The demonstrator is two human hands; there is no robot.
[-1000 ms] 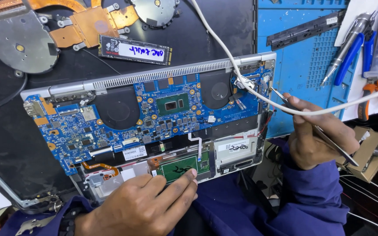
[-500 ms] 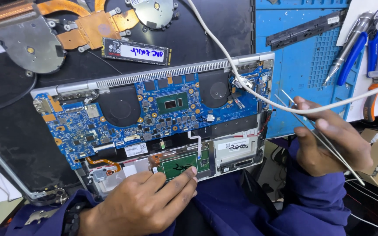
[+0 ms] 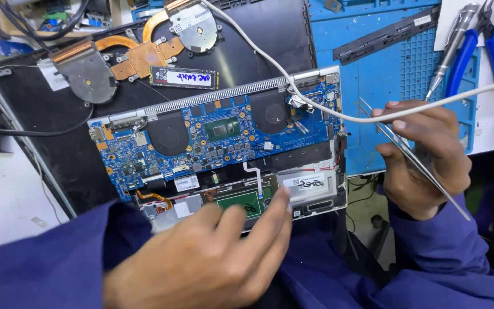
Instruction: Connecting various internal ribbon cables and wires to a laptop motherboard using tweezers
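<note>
Opened laptop (image 3: 218,143) at centre of the surface, blue motherboard (image 3: 201,140) exposed; fan-and-heatpipe assembly (image 3: 138,57) already lifted out, lying far left. Left hand (image 3: 212,257), fingers extended flat, rests on the near edge; right hand (image 3: 424,154) pinches tweezers (image 3: 407,151) right of the board, which remains seated.

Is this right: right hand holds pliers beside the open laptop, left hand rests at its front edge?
Not quite. In the head view the right hand holds thin metal tweezers, not pliers, beside the open laptop. The left hand is at its front edge.
</note>
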